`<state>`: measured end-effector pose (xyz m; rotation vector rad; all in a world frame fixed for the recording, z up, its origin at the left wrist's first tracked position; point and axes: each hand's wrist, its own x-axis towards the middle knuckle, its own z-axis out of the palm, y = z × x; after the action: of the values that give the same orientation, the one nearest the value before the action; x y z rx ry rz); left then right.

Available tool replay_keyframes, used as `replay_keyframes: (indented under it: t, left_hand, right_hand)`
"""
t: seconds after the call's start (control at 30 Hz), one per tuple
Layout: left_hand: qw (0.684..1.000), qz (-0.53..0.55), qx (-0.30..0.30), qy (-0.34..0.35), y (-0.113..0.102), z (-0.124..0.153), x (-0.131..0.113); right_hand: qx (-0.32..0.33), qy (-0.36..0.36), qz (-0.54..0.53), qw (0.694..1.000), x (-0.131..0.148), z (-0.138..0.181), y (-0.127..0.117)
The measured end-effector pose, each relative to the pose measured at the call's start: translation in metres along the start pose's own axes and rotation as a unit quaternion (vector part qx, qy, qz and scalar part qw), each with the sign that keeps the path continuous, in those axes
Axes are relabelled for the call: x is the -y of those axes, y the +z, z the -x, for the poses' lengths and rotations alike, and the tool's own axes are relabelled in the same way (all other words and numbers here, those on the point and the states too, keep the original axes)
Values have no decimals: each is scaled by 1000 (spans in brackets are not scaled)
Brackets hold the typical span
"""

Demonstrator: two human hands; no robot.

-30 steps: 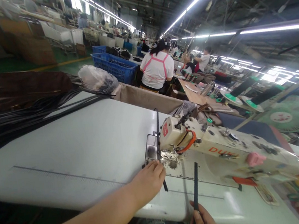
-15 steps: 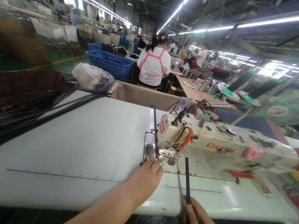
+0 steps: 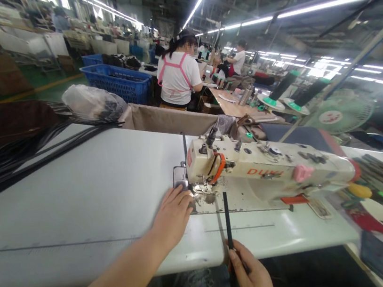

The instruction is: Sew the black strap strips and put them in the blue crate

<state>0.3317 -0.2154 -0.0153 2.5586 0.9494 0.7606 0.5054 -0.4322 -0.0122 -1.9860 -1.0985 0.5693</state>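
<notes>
My left hand (image 3: 173, 213) lies flat with fingers stretched out beside the needle area of a cream sewing machine (image 3: 237, 168). Its fingertips reach the metal plate (image 3: 180, 183) left of the presser foot (image 3: 202, 188). At the table's front edge, my right hand (image 3: 251, 273) pinches a narrow black strip (image 3: 227, 217) between thumb and fingers. The strip's free end points up toward the machine, and its lower part drops out of sight below the edge. Another dark strip (image 3: 185, 147) shows behind the machine head; its near end is hidden.
Many long black strips (image 3: 47, 156) lie across the left of the white table (image 3: 77, 193). Behind it stand a fabric-lined bin (image 3: 167, 120), a plastic bag (image 3: 93, 102) and a blue crate (image 3: 120, 82). A co-worker (image 3: 179, 74) sits beyond. A fan (image 3: 339, 115) and thread cones (image 3: 278, 88) are at right.
My left hand has gone from curled fingers at the presser foot to stretched-out fingers. The right hand still holds the strip, now more upright. The whole view has shifted slightly.
</notes>
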Motion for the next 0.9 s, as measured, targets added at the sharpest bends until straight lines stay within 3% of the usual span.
replay_keyframes:
  t: [0.33, 0.57, 0.9]
  left_hand:
    - [998, 43, 36, -36, -8, -4, 0]
    - [990, 126, -32, -55, 3, -11, 19]
    - [987, 138, 19, -79, 10, -79, 64]
  right_hand:
    - [-3, -16, -25, 1000, 9, 2, 3]
    - [7, -25, -31, 999, 15, 3, 5]
    - [39, -112, 11, 993, 29, 3, 23]
